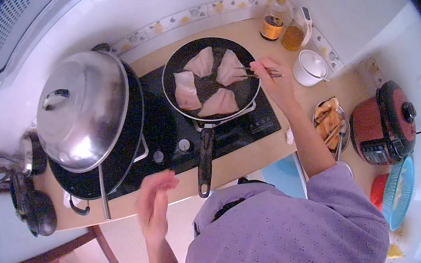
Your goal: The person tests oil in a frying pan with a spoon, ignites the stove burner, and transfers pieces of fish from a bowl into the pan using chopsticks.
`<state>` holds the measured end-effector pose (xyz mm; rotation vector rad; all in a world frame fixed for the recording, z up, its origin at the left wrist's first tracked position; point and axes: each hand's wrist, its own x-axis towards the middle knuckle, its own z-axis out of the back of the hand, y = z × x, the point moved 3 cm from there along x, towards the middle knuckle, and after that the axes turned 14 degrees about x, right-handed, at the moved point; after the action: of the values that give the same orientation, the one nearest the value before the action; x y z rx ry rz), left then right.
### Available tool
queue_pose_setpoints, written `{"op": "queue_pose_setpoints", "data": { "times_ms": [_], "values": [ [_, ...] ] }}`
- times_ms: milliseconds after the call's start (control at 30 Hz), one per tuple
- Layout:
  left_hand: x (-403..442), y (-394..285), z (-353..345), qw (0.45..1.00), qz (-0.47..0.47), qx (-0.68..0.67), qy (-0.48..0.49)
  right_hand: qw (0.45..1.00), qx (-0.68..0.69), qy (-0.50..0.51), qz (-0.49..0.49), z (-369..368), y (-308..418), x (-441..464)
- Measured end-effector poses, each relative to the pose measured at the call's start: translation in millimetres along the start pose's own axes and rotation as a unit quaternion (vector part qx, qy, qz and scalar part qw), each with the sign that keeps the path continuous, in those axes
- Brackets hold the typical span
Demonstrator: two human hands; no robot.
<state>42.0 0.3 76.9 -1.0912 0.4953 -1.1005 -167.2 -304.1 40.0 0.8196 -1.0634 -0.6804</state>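
Observation:
My right hand (pixel 268 70) grips a pair of chopsticks (pixel 248 73), whose tips reach over the black frying pan (pixel 205 44) and meet a pale piece of fish (pixel 229 69) at its right side. Several such pieces lie spaced apart in the pan, among them a fish piece (pixel 186 91) at the left and another fish piece (pixel 219 102) at the front. Nothing shows in my left hand (pixel 155 201), slightly blurred, with fingers stretched to the right. It hovers by the counter's front edge, left of the pan handle (pixel 204 161).
A wok with a domed metal lid (pixel 83 111) stands left on the black cooktop (pixel 158 117). Bottles (pixel 273 22), a white pot (pixel 310 68), a plate of browned food (pixel 330 118), a red cooker (pixel 377 125) and a blue basket (pixel 400 194) line the right side.

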Motion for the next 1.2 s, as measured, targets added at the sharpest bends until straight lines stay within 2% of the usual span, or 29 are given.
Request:
{"op": "queue_pose_setpoints", "data": {
  "times_ms": [33, 67, 100, 133, 200, 267, 300, 367, 567, 633, 700, 800, 833, 900, 1000, 1200],
  "values": [
    [3, 30, -13, 0.988, 0.133, -0.067, 0.041, 1.000, 0.001, -0.003, 0.000, 0, 1, -2],
    [3, 47, -22, 0.988, 0.131, -0.066, 0.041, 0.997, 0.068, -0.038, -0.013, 3, 3, -5],
    [0, 63, -34, 0.975, 0.178, -0.087, 0.099, 0.988, 0.136, -0.073, -0.028, 5, 3, -8],
    [-4, 73, -44, 0.956, 0.224, -0.106, 0.157, 0.987, 0.137, -0.076, -0.030, 7, 3, -10],
    [0, 75, -58, 0.940, 0.257, -0.129, 0.180, 0.986, 0.125, -0.109, 0.014, 14, 7, -13],
    [2, 77, -72, 0.908, 0.301, -0.187, 0.225, 0.990, 0.102, -0.097, -0.014, 19, 3, -17],
    [5, 74, -75, 0.908, 0.299, -0.187, 0.226, 0.992, 0.078, -0.084, -0.043, 20, 2, -17],
    [7, 63, -87, 0.860, 0.316, -0.310, 0.254, 0.990, 0.095, -0.097, -0.037, 24, 6, -20],
    [12, 56, -98, 0.866, 0.366, -0.245, 0.237, 0.988, 0.093, -0.113, -0.040, 33, 1, -25],
    [16, 41, -97, 0.867, 0.364, -0.248, 0.232, 0.985, 0.110, -0.129, -0.044, 34, -1, -24],
    [26, 17, -92, 0.869, 0.359, -0.252, 0.229, 0.988, 0.083, -0.130, 0.000, 37, 4, -17],
    [41, -10, -83, 0.861, 0.370, -0.243, 0.253, 0.986, 0.097, -0.135, -0.005, 42, -3, -6],
    [43, -12, -82, 0.863, 0.368, -0.240, 0.251, 0.985, 0.101, -0.136, -0.004, 45, -2, -4],
    [47, -15, -81, 0.856, 0.364, -0.252, 0.268, 0.993, 0.022, -0.110, 0.026, 48, 5, 0],
    [49, -21, -80, 0.853, 0.382, -0.241, 0.262, 0.990, 0.066, -0.123, 0.023, 50, -8, 1],
    [50, -22, -79, 0.849, 0.385, -0.248, 0.262, 0.992, 0.051, -0.115, 0.031, 51, -13, 2]
  ]
}}
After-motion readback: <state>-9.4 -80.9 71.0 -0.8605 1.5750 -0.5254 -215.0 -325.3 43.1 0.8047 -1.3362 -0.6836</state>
